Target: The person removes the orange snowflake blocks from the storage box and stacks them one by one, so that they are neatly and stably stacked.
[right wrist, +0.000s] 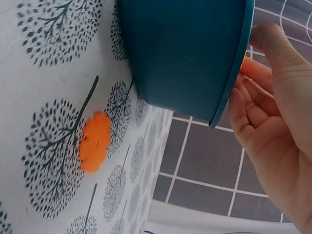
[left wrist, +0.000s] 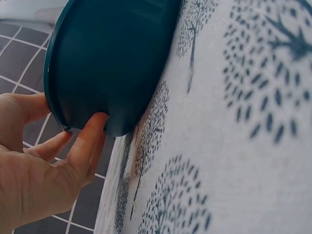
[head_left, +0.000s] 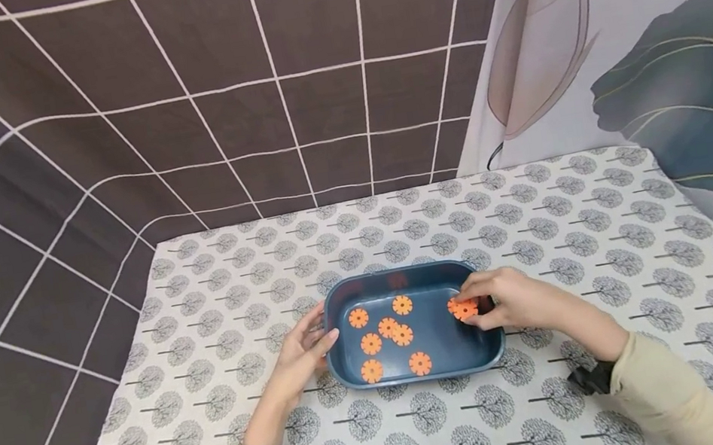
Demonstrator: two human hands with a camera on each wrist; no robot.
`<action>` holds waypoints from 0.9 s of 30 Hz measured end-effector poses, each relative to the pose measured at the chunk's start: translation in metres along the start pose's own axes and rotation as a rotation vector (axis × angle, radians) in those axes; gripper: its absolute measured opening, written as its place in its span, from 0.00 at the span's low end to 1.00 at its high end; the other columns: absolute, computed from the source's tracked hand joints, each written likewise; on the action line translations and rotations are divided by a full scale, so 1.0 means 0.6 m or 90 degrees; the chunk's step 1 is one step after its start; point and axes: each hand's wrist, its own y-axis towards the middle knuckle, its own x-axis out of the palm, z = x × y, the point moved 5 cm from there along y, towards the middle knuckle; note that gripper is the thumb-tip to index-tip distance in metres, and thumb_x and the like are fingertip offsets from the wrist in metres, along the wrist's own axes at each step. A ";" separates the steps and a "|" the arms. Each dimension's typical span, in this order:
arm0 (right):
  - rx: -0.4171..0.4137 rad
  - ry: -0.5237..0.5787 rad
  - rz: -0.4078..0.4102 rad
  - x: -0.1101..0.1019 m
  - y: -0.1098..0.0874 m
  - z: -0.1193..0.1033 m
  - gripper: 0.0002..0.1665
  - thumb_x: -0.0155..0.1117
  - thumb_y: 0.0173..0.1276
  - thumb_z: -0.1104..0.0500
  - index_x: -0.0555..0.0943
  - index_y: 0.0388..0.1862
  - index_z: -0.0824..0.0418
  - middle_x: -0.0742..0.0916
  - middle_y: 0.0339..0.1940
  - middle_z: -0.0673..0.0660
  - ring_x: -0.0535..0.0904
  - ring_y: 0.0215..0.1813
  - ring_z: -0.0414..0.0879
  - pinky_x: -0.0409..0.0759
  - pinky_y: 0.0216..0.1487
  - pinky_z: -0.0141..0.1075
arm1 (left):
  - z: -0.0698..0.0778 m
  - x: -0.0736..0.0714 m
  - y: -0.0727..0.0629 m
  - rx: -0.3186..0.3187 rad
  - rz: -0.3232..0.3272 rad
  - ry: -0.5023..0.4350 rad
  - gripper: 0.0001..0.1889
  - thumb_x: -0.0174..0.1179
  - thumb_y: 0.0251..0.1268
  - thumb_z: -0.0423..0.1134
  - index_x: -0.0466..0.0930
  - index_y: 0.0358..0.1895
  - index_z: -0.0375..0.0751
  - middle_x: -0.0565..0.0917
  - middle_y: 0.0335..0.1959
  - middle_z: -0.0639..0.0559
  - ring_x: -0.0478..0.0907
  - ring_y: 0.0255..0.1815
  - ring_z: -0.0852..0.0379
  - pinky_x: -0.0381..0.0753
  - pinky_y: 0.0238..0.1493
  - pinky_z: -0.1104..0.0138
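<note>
At the middle of the tree-print tablecloth (head_left: 535,228) sits a dark blue rectangular tray (head_left: 448,365) with rounded corners, and both of the person's hands are at its sides. Inside the tray lie several orange gear-shaped discs: one at about 10 o'clock of the tray floor (head_left: 358,318), one toward 12 o'clock (head_left: 401,304), two overlapping at the centre (head_left: 395,331), one at 9 o'clock (head_left: 370,343), one at 7 o'clock (head_left: 371,371) and one at 6 o'clock (head_left: 420,363).

The right hand (head_left: 511,299) reaches over the tray's rim at 3 o'clock and pinches an orange disc (head_left: 463,307) between thumb and curled fingertips, just inside the right wall. The right wrist view shows the fingers (right wrist: 253,73) bent over the teal rim with a sliver of orange behind it. That same view also shows another orange disc (right wrist: 95,141) lying flat on the cloth outside the tray, near its lower wall.

The left hand (head_left: 303,355) rests against the tray's outer wall at 9 o'clock, fingers nearly straight and spread, holding nothing; in the left wrist view a fingertip (left wrist: 95,126) touches the underside curve of the tray wall (left wrist: 112,58) while the thumb lies near the rim.

Behind the table, from 9 to 12 o'clock, hangs a brown grid-patterned backdrop (head_left: 173,88); at 2 o'clock hangs a pale curtain with large leaf prints (head_left: 646,45). Beige sleeves (head_left: 668,391) cover both forearms.
</note>
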 end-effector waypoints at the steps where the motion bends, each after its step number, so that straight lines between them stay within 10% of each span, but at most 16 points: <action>1: -0.001 -0.005 0.007 -0.001 -0.002 0.000 0.16 0.72 0.52 0.61 0.84 0.41 0.65 0.86 0.39 0.53 0.82 0.39 0.43 0.84 0.39 0.29 | 0.000 0.000 0.000 0.000 0.001 0.002 0.31 0.60 0.61 0.34 0.63 0.68 0.50 0.68 0.63 0.44 0.69 0.60 0.45 0.84 0.45 0.57; 27: 0.059 -0.030 0.166 -0.028 -0.056 0.013 0.17 0.72 0.52 0.62 0.84 0.43 0.64 0.85 0.40 0.50 0.81 0.38 0.40 0.85 0.35 0.34 | 0.001 0.000 0.000 -0.013 0.005 0.007 0.31 0.60 0.61 0.34 0.63 0.68 0.51 0.68 0.64 0.45 0.68 0.61 0.46 0.82 0.48 0.58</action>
